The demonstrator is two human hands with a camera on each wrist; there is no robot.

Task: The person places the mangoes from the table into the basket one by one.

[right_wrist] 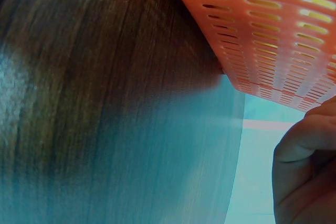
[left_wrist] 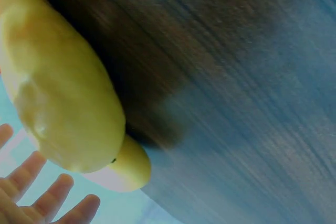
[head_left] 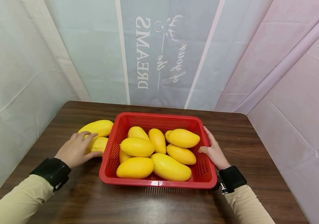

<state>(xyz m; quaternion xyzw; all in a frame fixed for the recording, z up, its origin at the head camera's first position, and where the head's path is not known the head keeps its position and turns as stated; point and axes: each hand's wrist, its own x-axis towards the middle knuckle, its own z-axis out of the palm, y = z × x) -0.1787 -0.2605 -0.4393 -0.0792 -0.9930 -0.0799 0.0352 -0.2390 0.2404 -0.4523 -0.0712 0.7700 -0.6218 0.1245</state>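
A red plastic basket with slotted sides holds several yellow mangoes. My right hand grips its right rim, thumb over the inner side and fingers outside. In the right wrist view, the basket's slotted wall rises beside that curled hand. Left of the basket lie two more mangoes, a farther one and a nearer one. Over the nearer mango, my left hand spreads its fingers and thumb. The left wrist view shows spread fingers close to that mango; contact is unclear.
Everything rests on a dark wood-grain table with rounded far corners. Behind it hangs a pale cloth with mirrored lettering. White and pinkish sheets enclose the sides. Both wrists wear black bands.
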